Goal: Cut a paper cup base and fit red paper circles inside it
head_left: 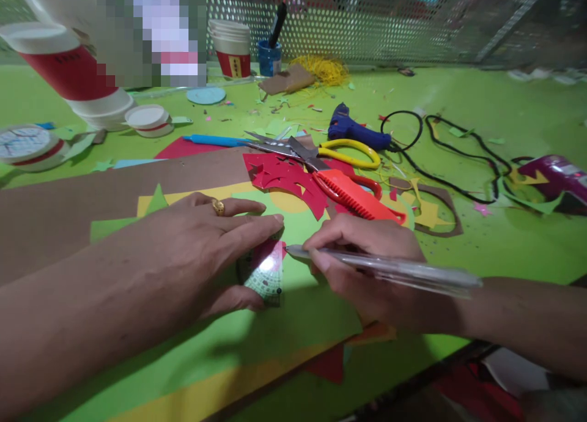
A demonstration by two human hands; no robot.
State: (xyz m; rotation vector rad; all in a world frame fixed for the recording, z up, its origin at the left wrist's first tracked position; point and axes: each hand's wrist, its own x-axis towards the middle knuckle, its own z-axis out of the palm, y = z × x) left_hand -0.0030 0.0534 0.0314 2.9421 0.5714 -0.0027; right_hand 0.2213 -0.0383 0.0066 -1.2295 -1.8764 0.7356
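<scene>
My left hand, with a gold ring on one finger, holds a clear protractor down on green paper. Its index finger and thumb lie at the protractor's two ends. A small piece of red paper shows at the straight edge; the rest of it seems to lie beneath the clear plastic. In my right hand is a clear-barrelled pen, its tip at the red piece beside that edge. Brown cardboard and yellow paper lie under the green sheet.
Beyond my hands lie yellow-handled scissors, red-handled scissors, red paper scraps, a blue pen and a blue glue gun with a black cord. Paper cups and a blue jar stand along the mesh.
</scene>
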